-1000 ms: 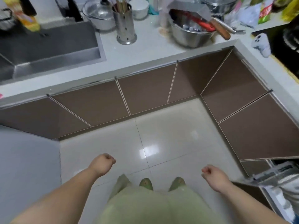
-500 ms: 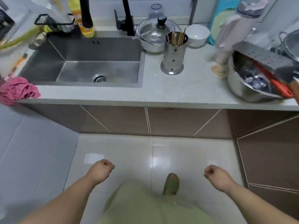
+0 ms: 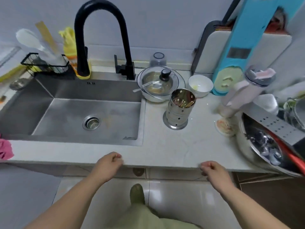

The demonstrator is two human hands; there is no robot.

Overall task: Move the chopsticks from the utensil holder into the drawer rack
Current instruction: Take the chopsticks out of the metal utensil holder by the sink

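While both hands, left hand (image 3: pixel 108 166) and right hand (image 3: pixel 214 171), are loosely curled and empty, the chopsticks (image 3: pixel 183 100), probably light, stiff and slippery, are best pinched by their tops inside the far utensil holder (image 3: pixel 177 113).

steel sink (image 3: pixel 71 111), black faucet (image 3: pixel 100 35), white bowl (image 3: pixel 200 85)
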